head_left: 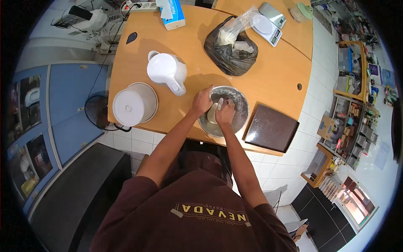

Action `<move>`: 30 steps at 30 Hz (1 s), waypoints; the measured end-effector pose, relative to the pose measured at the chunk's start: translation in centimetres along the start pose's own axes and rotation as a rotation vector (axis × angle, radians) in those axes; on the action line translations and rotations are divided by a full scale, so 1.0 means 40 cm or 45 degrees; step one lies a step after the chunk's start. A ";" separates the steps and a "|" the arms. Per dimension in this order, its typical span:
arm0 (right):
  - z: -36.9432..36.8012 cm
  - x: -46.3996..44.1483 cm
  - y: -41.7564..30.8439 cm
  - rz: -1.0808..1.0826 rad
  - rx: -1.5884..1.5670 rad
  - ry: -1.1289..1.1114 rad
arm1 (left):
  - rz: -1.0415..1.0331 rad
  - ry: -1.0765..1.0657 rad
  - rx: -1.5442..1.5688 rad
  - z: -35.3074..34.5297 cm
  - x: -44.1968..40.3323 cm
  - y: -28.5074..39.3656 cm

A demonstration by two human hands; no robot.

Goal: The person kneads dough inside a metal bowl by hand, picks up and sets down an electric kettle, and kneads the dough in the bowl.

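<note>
A metal mixing bowl [240, 110] dusted with flour stands near the front edge of the wooden table. Inside it, toward its left side, lies a pale lump of dough [213, 114]. My left hand [203, 101] grips the bowl's left rim, thumb toward the inside. Down in the bowl, my right hand [225, 112] has its floury fingers curled against the dough, partly covering it. Right of the bowl, a dark brown rectangular tray [272, 128] lies flat, apart from both hands.
On the wooden table [191, 38] are a white electric kettle [163, 68], a white lidded container [129, 106], a black plastic bag [231, 59] with clear bags inside, a digital kitchen scale [268, 30] and a tissue box [174, 19]. Shelves [346, 122] stand at right.
</note>
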State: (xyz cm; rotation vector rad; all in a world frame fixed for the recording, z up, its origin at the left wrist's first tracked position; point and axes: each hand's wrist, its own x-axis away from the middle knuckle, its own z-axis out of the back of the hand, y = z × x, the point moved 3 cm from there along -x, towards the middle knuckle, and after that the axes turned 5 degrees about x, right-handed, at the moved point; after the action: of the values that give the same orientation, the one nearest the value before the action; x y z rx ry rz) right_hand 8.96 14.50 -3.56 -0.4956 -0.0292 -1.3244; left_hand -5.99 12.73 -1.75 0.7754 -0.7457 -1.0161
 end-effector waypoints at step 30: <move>0.032 -0.053 -0.009 0.355 -0.072 0.070 | 0.134 0.159 -0.016 -0.032 0.031 -0.002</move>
State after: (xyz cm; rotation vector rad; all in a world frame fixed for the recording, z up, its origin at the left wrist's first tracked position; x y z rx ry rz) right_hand 8.42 16.85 -2.91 -0.4916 0.1193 -1.0666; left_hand -4.52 11.82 -2.26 0.7733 -0.6652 -0.8687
